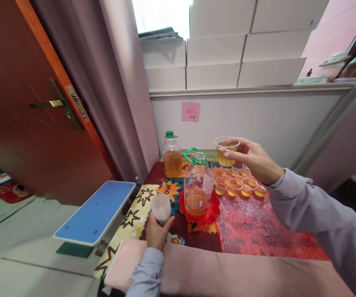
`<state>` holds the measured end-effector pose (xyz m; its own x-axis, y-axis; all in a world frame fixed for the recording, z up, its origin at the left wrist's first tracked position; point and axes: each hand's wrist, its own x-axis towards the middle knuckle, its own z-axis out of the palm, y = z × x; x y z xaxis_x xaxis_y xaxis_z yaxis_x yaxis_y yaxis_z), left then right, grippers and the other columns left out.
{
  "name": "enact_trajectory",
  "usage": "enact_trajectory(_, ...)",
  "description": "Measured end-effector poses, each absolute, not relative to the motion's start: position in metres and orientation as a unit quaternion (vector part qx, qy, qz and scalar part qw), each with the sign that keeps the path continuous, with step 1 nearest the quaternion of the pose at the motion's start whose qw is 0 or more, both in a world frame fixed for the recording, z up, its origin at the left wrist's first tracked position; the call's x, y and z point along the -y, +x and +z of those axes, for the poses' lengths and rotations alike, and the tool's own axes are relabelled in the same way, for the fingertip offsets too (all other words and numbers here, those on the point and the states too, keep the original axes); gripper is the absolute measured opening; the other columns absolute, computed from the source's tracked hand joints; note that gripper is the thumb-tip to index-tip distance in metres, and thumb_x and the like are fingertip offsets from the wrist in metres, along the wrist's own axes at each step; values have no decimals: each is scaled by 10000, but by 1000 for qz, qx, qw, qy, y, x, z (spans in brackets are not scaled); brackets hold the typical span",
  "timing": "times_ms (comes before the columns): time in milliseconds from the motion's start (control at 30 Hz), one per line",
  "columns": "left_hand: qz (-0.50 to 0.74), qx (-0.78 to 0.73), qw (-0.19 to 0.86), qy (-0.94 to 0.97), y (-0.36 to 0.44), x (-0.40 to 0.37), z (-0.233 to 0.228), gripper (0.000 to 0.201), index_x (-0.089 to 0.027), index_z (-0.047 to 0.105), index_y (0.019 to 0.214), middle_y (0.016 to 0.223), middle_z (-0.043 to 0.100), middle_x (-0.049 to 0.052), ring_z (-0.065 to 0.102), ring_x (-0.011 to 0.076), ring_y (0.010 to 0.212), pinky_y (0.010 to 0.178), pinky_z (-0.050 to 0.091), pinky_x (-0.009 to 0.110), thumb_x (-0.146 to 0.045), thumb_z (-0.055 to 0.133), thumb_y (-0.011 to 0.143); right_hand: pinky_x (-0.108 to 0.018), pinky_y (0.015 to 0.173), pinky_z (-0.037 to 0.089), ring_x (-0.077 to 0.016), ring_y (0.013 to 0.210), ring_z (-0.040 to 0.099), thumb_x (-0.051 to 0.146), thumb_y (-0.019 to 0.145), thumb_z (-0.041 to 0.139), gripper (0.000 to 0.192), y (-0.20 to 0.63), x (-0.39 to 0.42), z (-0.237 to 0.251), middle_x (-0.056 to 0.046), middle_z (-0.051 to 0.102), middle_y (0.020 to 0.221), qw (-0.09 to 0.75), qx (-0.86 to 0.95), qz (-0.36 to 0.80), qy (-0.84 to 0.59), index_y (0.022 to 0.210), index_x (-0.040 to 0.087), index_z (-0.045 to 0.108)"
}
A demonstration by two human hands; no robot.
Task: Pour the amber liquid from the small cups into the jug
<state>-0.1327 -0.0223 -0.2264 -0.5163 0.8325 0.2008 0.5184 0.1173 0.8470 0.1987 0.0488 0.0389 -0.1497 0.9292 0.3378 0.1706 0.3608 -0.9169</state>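
Observation:
My right hand (255, 159) grips a clear plastic cup (224, 154) of amber liquid, raised over rows of similar filled cups (234, 186) at the table's right. My left hand (158, 233) is wrapped round a stack of clear plastic cups (161, 207) at the left side of the table. Between the hands, an uncapped jug (196, 187) with a green handle stands in a red scalloped tray (216, 208), amber liquid in its lower part. Another jug (172, 161), with a green cap, stands upright behind it and holds more of the liquid.
A pink cloth (221, 268) covers the table's near edge. Red patterned cloth under clear plastic (258, 231) lies at the right. A blue-topped stool (99, 212) is left of the table, near a brown door (35, 123). White boxes (213, 49) are stacked behind.

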Motion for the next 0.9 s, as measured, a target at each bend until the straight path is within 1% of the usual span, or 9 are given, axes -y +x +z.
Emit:
enact_trajectory(200,474,-727,180,463,-134,21,-228,592,-217,614,1043,1018,776,118,737,349,981,851,552,451,-601,778,623,-384,824,607,-255,998,754,420,691,896,574,181,-62,43,-124,794,1183,491,657,411,-398,1180,181,714)
enact_trajectory(300,475,-727,178,463,-135,20,-230,580,-219,621,1037,991,781,106,739,350,968,848,552,453,-597,780,627,-385,839,609,-250,1001,751,408,695,883,558,178,-67,44,-124,795,1170,477,670,402,-401,1178,177,724)
enact_trajectory(500,473,-728,175,464,-136,19,-233,608,-207,628,1063,1012,784,122,739,369,995,869,559,477,-594,790,623,-364,739,615,-238,905,734,366,713,843,525,177,-72,46,-98,805,1041,452,699,334,-442,1188,167,736)
enact_trajectory(600,471,-726,177,469,-136,19,-232,582,-216,624,1049,1006,782,114,738,367,995,869,561,480,-594,785,637,-357,705,611,-247,896,730,366,695,845,557,178,-75,45,-100,804,1030,439,708,299,-466,1205,168,739)
enact_trajectory(767,477,-723,181,466,-135,20,-233,577,-217,617,1050,1022,779,118,734,370,1016,883,558,480,-588,778,639,-370,705,617,-265,911,731,367,689,840,584,179,-80,41,-105,801,1028,418,727,253,-483,1233,172,754)
enact_trajectory(900,473,-727,179,464,-135,19,-232,589,-220,614,1056,1012,778,115,733,373,1013,882,554,480,-596,773,631,-352,632,604,-256,857,730,335,703,832,552,180,-81,42,-95,804,1041,414,740,212,-486,1234,199,770)
